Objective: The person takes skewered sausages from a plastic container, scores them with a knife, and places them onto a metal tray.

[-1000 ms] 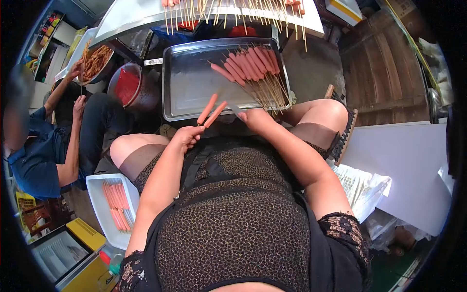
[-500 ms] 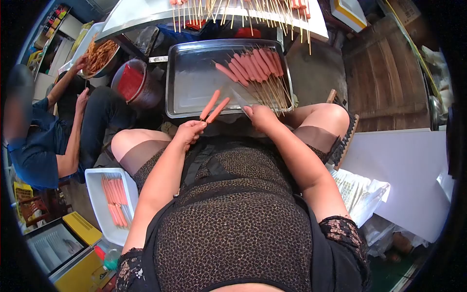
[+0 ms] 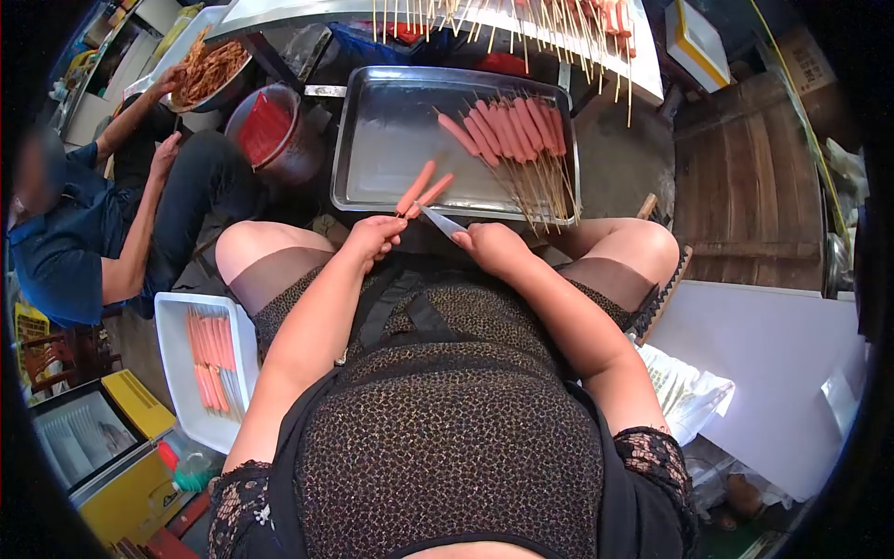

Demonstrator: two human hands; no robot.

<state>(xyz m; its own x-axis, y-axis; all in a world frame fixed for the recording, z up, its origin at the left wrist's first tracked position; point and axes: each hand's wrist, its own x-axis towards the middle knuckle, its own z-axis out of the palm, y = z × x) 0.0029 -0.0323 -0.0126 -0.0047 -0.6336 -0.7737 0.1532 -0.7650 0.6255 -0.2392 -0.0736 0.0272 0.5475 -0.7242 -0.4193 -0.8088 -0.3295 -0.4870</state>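
Observation:
Two pink sausages [image 3: 416, 186] on sticks fan out from my left hand [image 3: 374, 238], whose fingers are closed around the stick ends. My right hand [image 3: 492, 248] grips a knife [image 3: 441, 222]; the blade points left, and its tip is at the lower end of the right-hand sausage. Just beyond both hands lies a metal tray [image 3: 372, 121]. Several skewered sausages [image 3: 510, 129] are fanned out on its right side, their sticks toward me.
A white tub [image 3: 173, 359] of skewered sausages stands at lower left. Near a red-lined bucket [image 3: 265, 130], a co-worker [image 3: 70, 233] sits at left. More skewers overhang a white table [image 3: 326, 11] at the top. A wooden board [image 3: 750, 177] is at right.
The knife has swung down and left, bringing its tip to the right-hand sausage. That sausage now leans a little further over. The whole view has shifted slightly.

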